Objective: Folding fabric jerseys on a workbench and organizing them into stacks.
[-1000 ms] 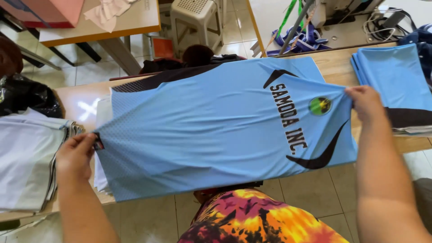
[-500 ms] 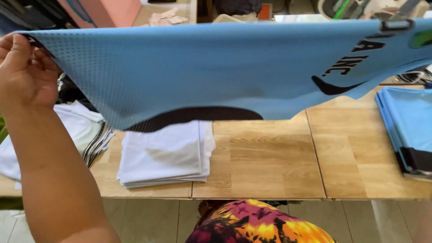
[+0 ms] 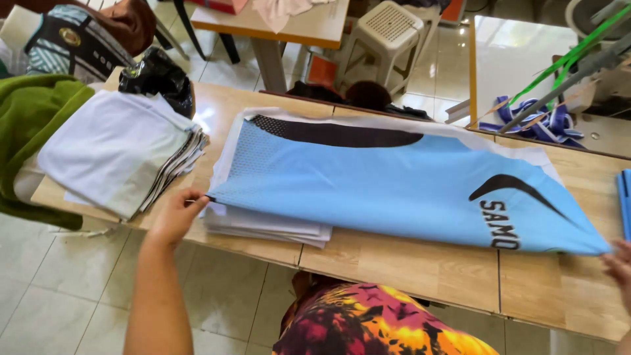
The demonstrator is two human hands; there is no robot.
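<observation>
Two bare hands are spreading a light-blue jersey (image 3: 394, 190) flat across a wooden table (image 3: 420, 269), its left end lying on a low pile of folded white cloth (image 3: 263, 227). The left hand (image 3: 176, 213) is pinching the garment's near-left corner, fingers (image 3: 194, 199) clenched on the fabric edge. The right hand (image 3: 618, 266) is sitting at the far-right tip of the cloth, mostly cut off by the frame, so its grip cannot be told. Judging by how it lies, the jersey is already doubled lengthwise and laid down smooth, while the cross folds that would bring it to the size of the pile beneath are not yet made. Black curved panels and black block lettering are showing near the jersey's right end, partly hidden by the fold.

To the left, a thicker stack of folded white and grey garments (image 3: 118, 151) is resting on the table's end, touching a green cloth (image 3: 33, 125). A crumpled black plastic bag (image 3: 158, 75) is sitting just behind that stack. The edge of more blue cloth (image 3: 624, 197) is showing at the far right. Beyond the table, a white plastic stool (image 3: 394, 33) is standing on the tiled floor (image 3: 66, 289), and blue straps (image 3: 539, 121) are lying on a neighbouring worktop.
</observation>
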